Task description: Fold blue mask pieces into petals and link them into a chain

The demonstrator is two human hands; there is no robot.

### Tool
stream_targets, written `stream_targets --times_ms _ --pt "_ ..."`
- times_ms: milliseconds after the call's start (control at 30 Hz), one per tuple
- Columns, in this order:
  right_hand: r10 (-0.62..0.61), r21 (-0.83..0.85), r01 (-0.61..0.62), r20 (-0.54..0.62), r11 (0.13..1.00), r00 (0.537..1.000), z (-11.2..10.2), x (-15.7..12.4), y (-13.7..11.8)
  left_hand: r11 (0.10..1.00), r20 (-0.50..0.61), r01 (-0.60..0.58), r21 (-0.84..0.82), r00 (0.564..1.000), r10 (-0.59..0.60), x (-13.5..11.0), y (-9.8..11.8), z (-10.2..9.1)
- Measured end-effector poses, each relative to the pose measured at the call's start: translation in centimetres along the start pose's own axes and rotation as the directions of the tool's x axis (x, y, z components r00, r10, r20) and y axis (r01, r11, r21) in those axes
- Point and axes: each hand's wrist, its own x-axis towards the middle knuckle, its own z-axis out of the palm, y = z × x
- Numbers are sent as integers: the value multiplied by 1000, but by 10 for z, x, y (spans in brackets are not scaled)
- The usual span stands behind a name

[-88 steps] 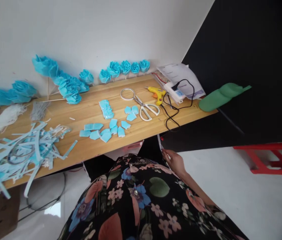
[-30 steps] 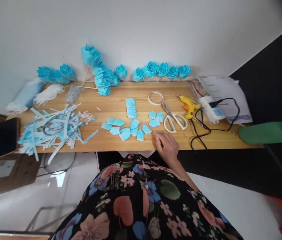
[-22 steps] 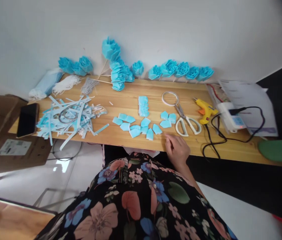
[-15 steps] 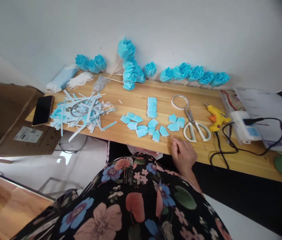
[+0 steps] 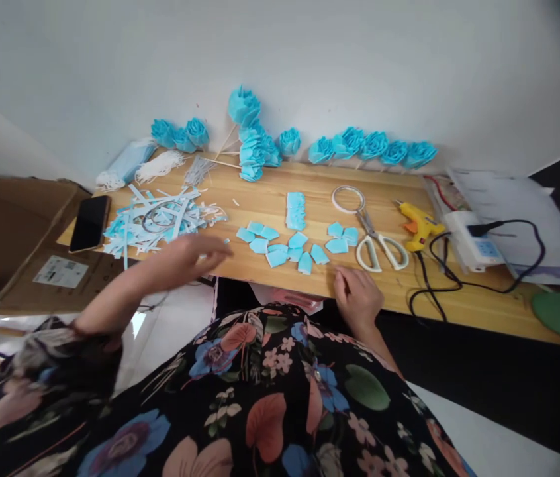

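My left hand [image 5: 188, 256] reaches over the front edge of the wooden table [image 5: 270, 199], blurred by motion, fingers stretched out and empty, just left of a cluster of cut blue petals [image 5: 280, 246]. My right hand [image 5: 357, 295] rests on the table's front edge, fingers loosely curled and flat on the wood, holding nothing I can see, below a second small group of petals [image 5: 340, 237]. A stack of blue petals [image 5: 296, 210] lies farther back.
White-handled scissors [image 5: 378, 238], a tape ring [image 5: 348, 198], a yellow glue gun [image 5: 418, 224] and a power strip with black cable [image 5: 476, 245] sit right. Blue strip scraps [image 5: 155, 218] and a phone [image 5: 89, 214] lie left. Blue paper roses [image 5: 369, 146] line the wall. A cardboard box [image 5: 12, 252] stands far left.
My left arm has swung into view from the left and now reaches over the table edge. My right hand has stayed on the front edge. The view has turned left.
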Motion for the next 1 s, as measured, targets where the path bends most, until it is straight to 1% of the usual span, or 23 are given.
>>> stream_targets --times_ms 33,100,133,200,267,333,367,433,533,567,600,633,700,733,767,800,867,900,933,967,1000 --pt "-7 1 7 0 1000 1000 0 0 0 999 -23 0 37 1000 1 13 -7 -1" --pt "-21 2 21 8 1000 1000 -1 0 0 989 -92 20 146 996 -6 48 -26 3" --pt "-25 3 25 11 1000 1000 -1 0 1 979 -127 36 201 992 -10 68 -36 8" --pt "-33 4 33 9 999 999 -1 0 0 959 -158 60 278 987 -16 104 -55 21" --pt "-38 5 38 -1 999 999 -2 0 0 945 -127 69 320 991 -29 128 -71 33" --pt "-44 14 44 -6 999 999 -3 1 -2 930 -65 101 354 994 -83 133 -84 39" --pt "-47 21 48 -5 999 999 -3 1 -2 926 -38 78 369 997 -69 129 -91 40" --pt "-52 31 52 -7 998 999 -4 2 -3 934 7 26 355 1000 -31 113 -105 34" --pt "-48 21 48 -7 999 999 -4 3 -4 947 126 -54 316 992 14 78 -121 13" --pt "-46 18 47 -3 999 999 -4 3 -4 945 112 -51 324 994 15 66 -124 4" --pt "-45 17 45 0 999 999 -4 2 -4 940 58 -27 341 998 7 55 -124 -3" --pt "-46 16 46 1 999 999 -4 2 -4 934 -11 10 356 1000 -6 45 -122 -10" --pt "-46 18 46 -1 999 999 -3 2 -3 932 -142 77 355 989 -28 28 -111 -18" --pt "-44 19 44 -2 999 999 -3 1 -3 935 -196 103 341 980 -36 21 -104 -19" --pt "-43 21 43 -1 999 999 -3 1 -3 939 -225 122 320 973 -50 15 -96 -17" --pt "-40 23 40 1 999 999 -4 1 -3 948 -216 130 290 974 -67 10 -88 -12" --pt "-33 25 33 5 999 999 -4 1 -4 971 -131 152 186 983 -129 3 -73 2" --pt "-32 25 31 7 999 999 -4 1 -4 981 -58 157 117 987 -151 1 -66 9" --pt "-32 25 32 8 999 999 -5 1 -4 987 22 146 62 989 -148 1 -62 17" --pt "-34 25 33 12 999 999 -5 1 -3 991 76 127 32 989 -129 3 -59 23" --pt "-35 24 35 17 999 999 -5 1 -3 994 94 108 19 990 -109 7 -59 27"
